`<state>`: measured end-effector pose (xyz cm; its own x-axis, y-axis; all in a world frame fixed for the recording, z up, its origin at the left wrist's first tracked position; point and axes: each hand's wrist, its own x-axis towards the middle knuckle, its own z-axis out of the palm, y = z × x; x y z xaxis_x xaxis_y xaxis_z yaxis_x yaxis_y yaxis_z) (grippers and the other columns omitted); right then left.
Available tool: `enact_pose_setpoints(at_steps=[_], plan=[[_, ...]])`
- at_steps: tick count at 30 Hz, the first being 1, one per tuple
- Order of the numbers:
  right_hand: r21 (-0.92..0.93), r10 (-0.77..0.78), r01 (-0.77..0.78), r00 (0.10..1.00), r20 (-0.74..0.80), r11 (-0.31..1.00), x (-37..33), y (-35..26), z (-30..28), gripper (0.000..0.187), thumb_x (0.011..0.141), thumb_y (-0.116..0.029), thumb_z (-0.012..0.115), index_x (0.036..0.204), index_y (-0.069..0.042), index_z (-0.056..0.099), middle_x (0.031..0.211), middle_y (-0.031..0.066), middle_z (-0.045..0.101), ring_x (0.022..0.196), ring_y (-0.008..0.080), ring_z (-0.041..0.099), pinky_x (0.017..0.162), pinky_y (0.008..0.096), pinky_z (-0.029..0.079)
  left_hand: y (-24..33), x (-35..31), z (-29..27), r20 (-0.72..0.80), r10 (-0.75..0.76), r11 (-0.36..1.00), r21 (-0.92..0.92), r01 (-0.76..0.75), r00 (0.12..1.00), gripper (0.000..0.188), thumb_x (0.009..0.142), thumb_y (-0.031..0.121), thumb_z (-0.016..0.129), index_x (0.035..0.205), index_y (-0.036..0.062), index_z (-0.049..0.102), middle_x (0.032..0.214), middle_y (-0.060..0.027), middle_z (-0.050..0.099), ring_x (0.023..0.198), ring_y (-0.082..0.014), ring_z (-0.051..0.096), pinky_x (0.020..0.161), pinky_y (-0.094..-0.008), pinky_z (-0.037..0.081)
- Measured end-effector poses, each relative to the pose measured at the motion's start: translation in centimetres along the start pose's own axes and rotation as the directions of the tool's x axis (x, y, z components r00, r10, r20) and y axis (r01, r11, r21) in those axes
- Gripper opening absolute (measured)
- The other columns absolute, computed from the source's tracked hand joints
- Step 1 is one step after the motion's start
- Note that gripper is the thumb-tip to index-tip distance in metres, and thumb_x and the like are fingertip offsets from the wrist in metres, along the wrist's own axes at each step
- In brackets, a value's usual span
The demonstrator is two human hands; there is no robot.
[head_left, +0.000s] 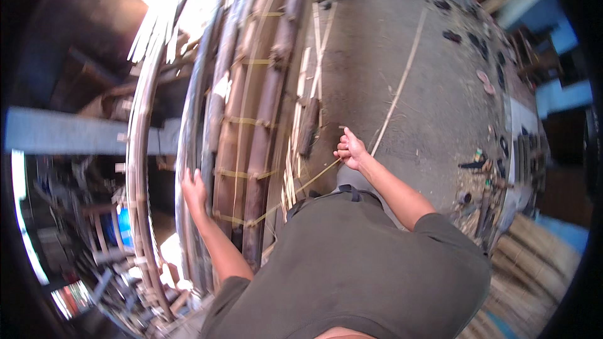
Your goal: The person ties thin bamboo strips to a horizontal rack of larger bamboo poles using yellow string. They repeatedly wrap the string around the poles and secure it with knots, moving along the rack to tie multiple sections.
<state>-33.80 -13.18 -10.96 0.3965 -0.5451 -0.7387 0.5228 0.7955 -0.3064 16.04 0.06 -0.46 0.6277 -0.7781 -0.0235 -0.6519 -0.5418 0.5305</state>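
Note:
Two thick brown bamboo poles [235,157] lie side by side at my left, with thin yellow strips [242,121] tied across them at intervals. My right hand [352,149] is closed in front of my body. From it a yellow strip [317,177] runs taut down to the left, to the nearest crossing on the poles. My left hand [195,193] is on the far side of the brown poles, beside a greyish pole [186,132]. Its thumb and a finger point up and apart, and it seems to hold nothing. Whether it touches the grey pole is blurred.
More long poles [141,132] stand farther left, over cluttered wood pieces. Thin split bamboo strips [319,56] and a short dark bamboo piece [309,127] lie on the floor. A long thin stick [402,78] crosses the concrete. Sandals [485,81] and debris line the right side.

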Motion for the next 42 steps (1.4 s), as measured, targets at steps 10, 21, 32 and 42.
enact_pose_setpoints(at_steps=[10, 21, 32, 42], plan=[[-0.198, -0.103, 0.063, 0.974, -0.204, 0.978, -0.6, -10.5, -8.6, 0.037, 0.099, -0.046, 0.055, 0.078, -0.017, 0.047, 0.063, -0.0071, 0.041, 0.047, 0.0067, 0.038, 0.061, 0.029, 0.051, 31.0, 4.4, 10.9, 0.07, 0.335, 0.933, -0.162, -0.321, 0.94, 0.043, 0.099, 0.026, 0.059, 0.133, -0.0015, 0.057, 0.127, -0.0228, 0.054, 0.108, -0.0285, 0.061, 0.085, -0.0337, 0.054], [-0.328, -0.404, 0.295, 0.848, -0.344, 0.897, 2.6, -23.8, -15.6, 0.035, 0.1, -0.043, 0.056, 0.091, -0.01, 0.057, 0.077, -0.0032, 0.05, 0.07, 0.0066, 0.05, 0.063, 0.0245, 0.048, 51.2, 9.0, 30.7, 0.498, 0.542, 0.791, -0.03, -0.611, 0.677, 0.051, 0.095, 0.033, 0.063, 0.139, 0.0098, 0.052, 0.149, -0.0361, 0.022, 0.126, -0.0527, 0.047, 0.105, -0.049, 0.044], [-0.727, -0.43, -0.162, 0.714, -0.553, 0.667, 16.0, -34.2, -28.5, 0.041, 0.097, -0.04, 0.057, 0.091, -0.002, 0.067, 0.078, 0.0108, 0.067, 0.074, 0.0248, 0.063, 0.068, 0.0415, 0.049, 56.4, 15.5, 65.1, 0.908, 0.353, 0.741, -0.124, -0.66, 0.225, 0.05, 0.094, 0.038, 0.059, 0.13, 0.0034, 0.058, 0.122, -0.034, 0.058, 0.118, -0.0482, 0.054, 0.103, -0.0491, 0.045], [-0.62, -0.555, -0.122, 0.336, -0.761, 0.775, 37.0, -53.6, -43.9, 0.031, 0.087, -0.035, 0.062, 0.096, -0.006, 0.067, 0.096, 0.0187, 0.071, 0.093, 0.0359, 0.068, 0.083, 0.045, 0.053, 46.7, 15.8, 80.2, 0.992, -0.113, 0.703, 0.041, -0.71, -0.055, 0.088, 0.088, 0.065, 0.054, 0.153, 0.0109, 0.03, 0.144, -0.0276, 0.046, 0.132, -0.0418, 0.047, 0.111, -0.0464, 0.038]])
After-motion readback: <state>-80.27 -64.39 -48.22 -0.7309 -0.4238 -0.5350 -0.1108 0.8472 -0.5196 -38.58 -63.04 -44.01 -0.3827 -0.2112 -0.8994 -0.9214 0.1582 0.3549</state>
